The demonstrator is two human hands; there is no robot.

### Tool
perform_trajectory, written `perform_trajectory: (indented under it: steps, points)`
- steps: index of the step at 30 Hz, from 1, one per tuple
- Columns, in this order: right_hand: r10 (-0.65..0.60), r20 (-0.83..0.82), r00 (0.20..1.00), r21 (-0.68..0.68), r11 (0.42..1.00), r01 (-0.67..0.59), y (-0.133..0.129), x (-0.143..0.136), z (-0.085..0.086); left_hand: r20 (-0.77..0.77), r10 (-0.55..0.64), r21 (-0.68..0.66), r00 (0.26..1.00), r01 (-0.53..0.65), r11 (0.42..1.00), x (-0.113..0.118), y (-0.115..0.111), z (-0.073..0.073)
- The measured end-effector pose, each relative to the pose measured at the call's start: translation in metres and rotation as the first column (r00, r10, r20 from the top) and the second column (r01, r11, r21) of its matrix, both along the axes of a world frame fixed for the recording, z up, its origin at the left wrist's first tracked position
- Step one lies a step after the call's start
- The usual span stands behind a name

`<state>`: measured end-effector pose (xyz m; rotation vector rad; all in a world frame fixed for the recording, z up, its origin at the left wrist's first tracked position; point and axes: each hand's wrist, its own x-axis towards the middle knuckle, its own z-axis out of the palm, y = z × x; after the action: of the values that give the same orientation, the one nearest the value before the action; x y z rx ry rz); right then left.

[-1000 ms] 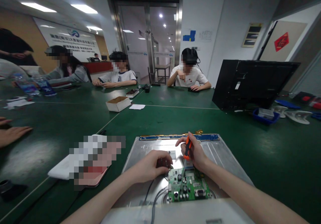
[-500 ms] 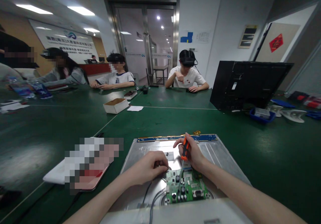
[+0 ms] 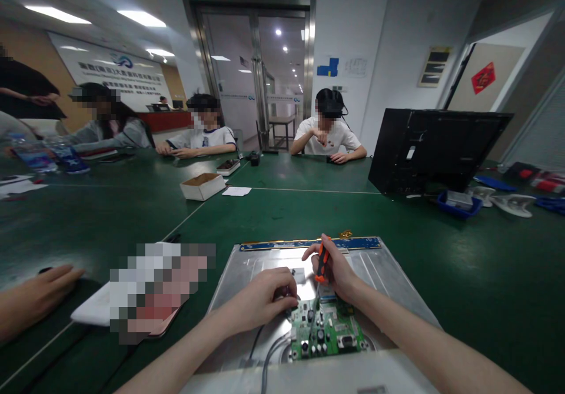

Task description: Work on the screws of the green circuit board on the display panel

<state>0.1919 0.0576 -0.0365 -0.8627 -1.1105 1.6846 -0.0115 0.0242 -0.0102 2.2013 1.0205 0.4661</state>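
A green circuit board [image 3: 324, 329] lies on the silver metal back of a display panel [image 3: 388, 282], with grey cables at its left side. My right hand [image 3: 338, 267] is closed round an orange and black screwdriver [image 3: 323, 261], its handle tilted above the board's top edge; the tip is hard to make out. At the board's upper left corner is my left hand [image 3: 276, 293], fingers curled and pinched together. Whatever those fingertips hold, if anything, is hidden. A blue strip board [image 3: 282, 244] runs along the panel's far edge.
Left of the panel lie a white and a pink flat object [image 3: 95, 306], partly blurred. Another person's hand [image 3: 42, 297] rests at far left. Beyond stand a cardboard box [image 3: 202, 186], a black monitor [image 3: 436, 150] and a blue tray [image 3: 459, 204]. Several people sit across the table.
Another person's hand has come into view at the far left. My hands have hardly moved; the screwdriver is still in my right hand. The view has shifted slightly.
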Motion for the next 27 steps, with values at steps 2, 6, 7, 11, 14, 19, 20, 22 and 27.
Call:
perform_trajectory:
  steps: [2, 6, 7, 11, 14, 19, 20, 22, 27]
  points:
    - [0.008, 0.002, 1.0, -0.007, 1.0, -0.008, 0.0002, 0.0006, 0.0003, 0.006, -0.003, -0.006, 1.0, 0.004, 1.0, -0.0002, -0.0006, -0.0002]
    - [0.017, -0.006, 1.0, -0.013, 1.0, -0.017, 0.001, 0.0021, 0.0007, 0.031, -0.02, -0.04, 0.999, 0.021, 0.999, -0.0016, 0.0003, -0.0012]
    - [0.019, -0.007, 1.0, -0.014, 1.0, -0.019, 0.0013, 0.0023, 0.0008, 0.039, -0.022, -0.054, 0.999, 0.024, 0.998, -0.002, 0.0009, -0.0016]
    - [0.025, -0.005, 1.0, -0.018, 1.0, -0.025, 0.0017, 0.0025, 0.0008, 0.071, -0.007, -0.125, 0.997, 0.016, 0.992, -0.0028, 0.0032, -0.0033]
    - [0.024, 0.0, 1.0, -0.023, 0.999, -0.023, 0.0011, 0.0022, 0.0011, 0.075, 0.018, -0.142, 0.997, -0.007, 0.99, -0.0021, 0.0038, -0.004]
    - [0.013, 0.006, 1.0, -0.031, 0.999, -0.013, -0.0001, 0.0016, 0.0026, 0.048, 0.047, -0.13, 0.998, -0.041, 0.991, -0.0013, 0.0041, -0.0023]
    - [0.011, 0.007, 1.0, -0.034, 0.999, -0.011, -0.0002, 0.0015, 0.003, 0.047, 0.044, -0.125, 0.998, -0.038, 0.991, -0.0014, 0.0041, -0.0018]
    - [0.008, 0.008, 1.0, -0.04, 0.999, -0.008, -0.0004, 0.0014, 0.0038, 0.05, 0.032, -0.113, 0.998, -0.026, 0.993, -0.0018, 0.0042, -0.0015]
    - [-0.002, 0.004, 1.0, -0.058, 0.998, 0.002, -0.0016, 0.0012, 0.007, 0.066, 0.019, -0.11, 0.998, -0.011, 0.994, -0.002, 0.0047, -0.0039]
